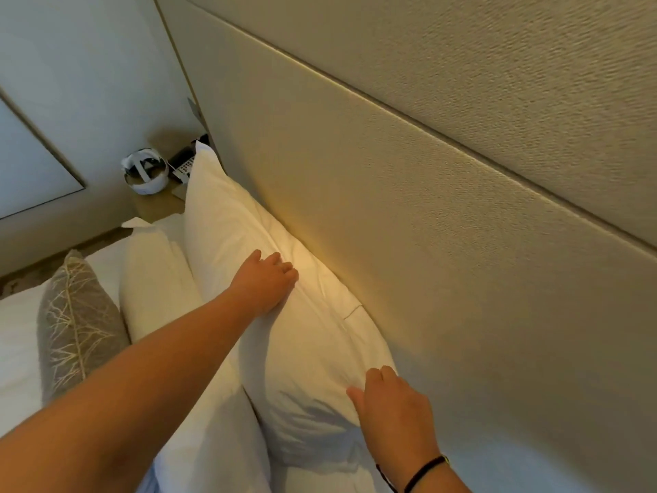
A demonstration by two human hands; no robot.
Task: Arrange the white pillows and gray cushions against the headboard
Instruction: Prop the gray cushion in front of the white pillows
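Against the headboard [409,208]: white pillow [249,250] standing on edge, back touching the padded panel. Left hand [268,281] lies flat on its upper face, fingers relaxed, gripping nothing. Right hand [394,414] is at the near corner, fingers curled into the fabric, pinching it; black band on that wrist. Second white pillow [156,279] leans just in front of the first. Gray cushion [76,325] with pale branch pattern stands beyond that, on the bed. Nightstand [160,204] at far end: white headset [145,172], remote [185,169]. Left forearm crosses over the second pillow.
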